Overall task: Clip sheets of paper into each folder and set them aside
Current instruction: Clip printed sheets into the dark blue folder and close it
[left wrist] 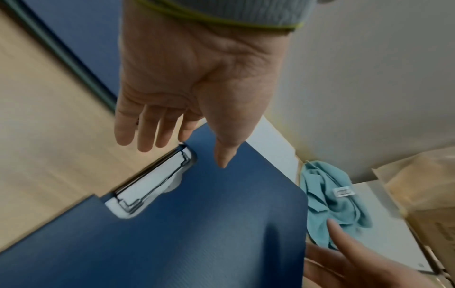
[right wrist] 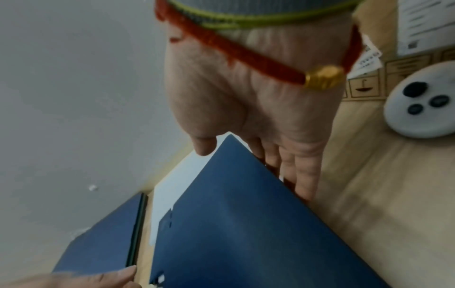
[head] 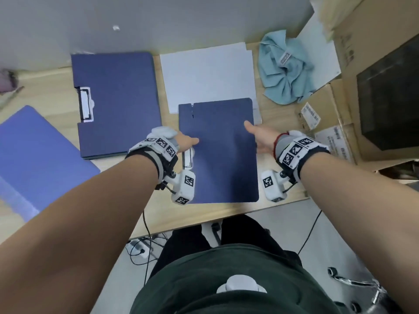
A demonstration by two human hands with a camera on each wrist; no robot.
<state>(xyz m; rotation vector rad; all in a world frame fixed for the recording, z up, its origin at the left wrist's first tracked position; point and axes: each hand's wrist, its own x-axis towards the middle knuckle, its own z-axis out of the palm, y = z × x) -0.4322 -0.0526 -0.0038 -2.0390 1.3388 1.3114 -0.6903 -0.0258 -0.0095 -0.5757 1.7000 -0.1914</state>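
Observation:
A closed dark blue folder [head: 220, 159] [left wrist: 209, 233] [right wrist: 234, 233] lies in front of me, its top edge overlapping the stack of white paper [head: 208, 73]. Its metal clip [head: 187, 157] [left wrist: 152, 183] sits in a notch on the left edge. My left hand [head: 188, 141] [left wrist: 184, 154] hovers at that edge, fingers straight beside the clip, thumb over the cover. My right hand [head: 256, 137] [right wrist: 253, 173] straddles the right edge, with straight fingers [right wrist: 302, 175] along or under it and the thumb raised above the cover. A second dark blue folder [head: 118, 103] lies at the back left.
A lighter blue folder [head: 34, 150] lies at the far left. A crumpled teal cloth [head: 285, 66] sits right of the paper. Cardboard boxes [head: 374, 53] line the right side. The desk's front edge [head: 204, 220] is just below the folder.

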